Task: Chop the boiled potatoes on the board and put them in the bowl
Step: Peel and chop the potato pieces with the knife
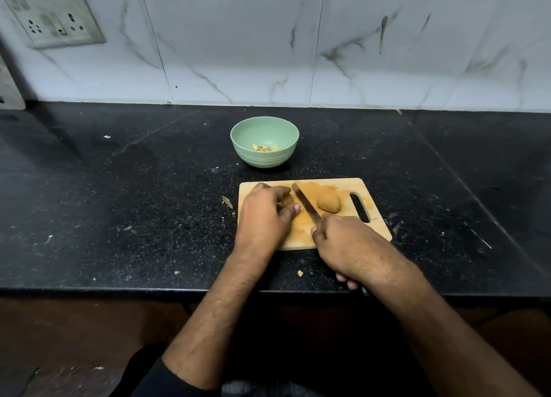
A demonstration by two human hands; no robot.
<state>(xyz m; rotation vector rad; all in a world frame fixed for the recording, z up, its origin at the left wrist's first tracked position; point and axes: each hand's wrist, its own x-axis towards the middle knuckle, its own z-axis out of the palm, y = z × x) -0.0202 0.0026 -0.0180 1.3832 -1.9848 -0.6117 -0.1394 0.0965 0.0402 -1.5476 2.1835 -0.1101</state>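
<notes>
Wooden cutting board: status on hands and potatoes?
Left hand holds a potato on the wooden cutting board; right hand grips the steel knife. One whole brown potato waits. Green bowl holds few pieces. Nothing blocking.

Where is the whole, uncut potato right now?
The whole brown potato lies on the right part of the wooden chopping board, between the knife blade and the board's handle slot.

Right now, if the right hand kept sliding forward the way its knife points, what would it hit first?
Probably the left hand: the knife in the right hand angles up-left, its edge beside the left fingertips and the potato under them. Depth is unclear; beyond lies bare cutting board.
</notes>
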